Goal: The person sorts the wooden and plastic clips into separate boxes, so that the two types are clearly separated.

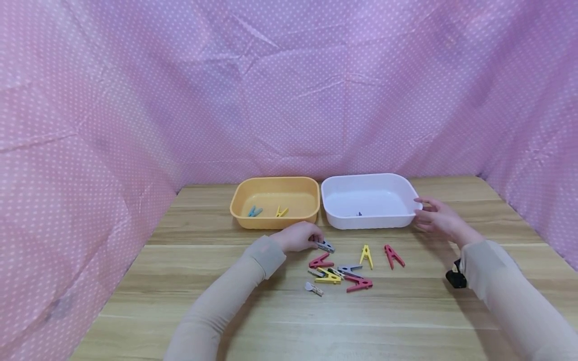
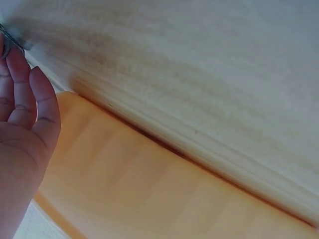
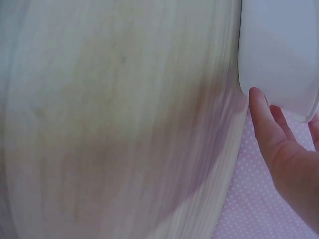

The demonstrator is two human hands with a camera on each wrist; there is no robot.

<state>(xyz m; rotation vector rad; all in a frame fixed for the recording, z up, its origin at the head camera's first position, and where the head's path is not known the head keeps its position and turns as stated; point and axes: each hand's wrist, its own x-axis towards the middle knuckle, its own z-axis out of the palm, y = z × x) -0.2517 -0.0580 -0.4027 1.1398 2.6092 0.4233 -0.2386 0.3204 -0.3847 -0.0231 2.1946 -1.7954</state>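
Observation:
My left hand [image 1: 299,236] pinches a grey clothespin [image 1: 326,246] low over the table, in front of the orange basin [image 1: 275,224]. In the left wrist view the fingertips meet a dark grey piece at the left edge, mostly cut off. My right hand [image 1: 438,219] touches the right end of the white basin [image 1: 368,222], fingers fairly straight; the right wrist view has the thumb against its corner. Near the left hand lie a red clothespin [image 1: 321,260], a yellow clothespin [image 1: 328,277], a purple-grey clothespin [image 1: 350,269] and a small peg with a white round piece [image 1: 309,286].
Inside the orange basin are a blue clothespin [image 1: 254,211] and a yellow clothespin [image 1: 281,211]. A small dark purple piece [image 1: 359,214] shows in the white basin. More red and yellow clothespins lie toward the right. Pink dotted cloth [image 1: 298,110] hangs behind the wooden table [image 1: 361,321].

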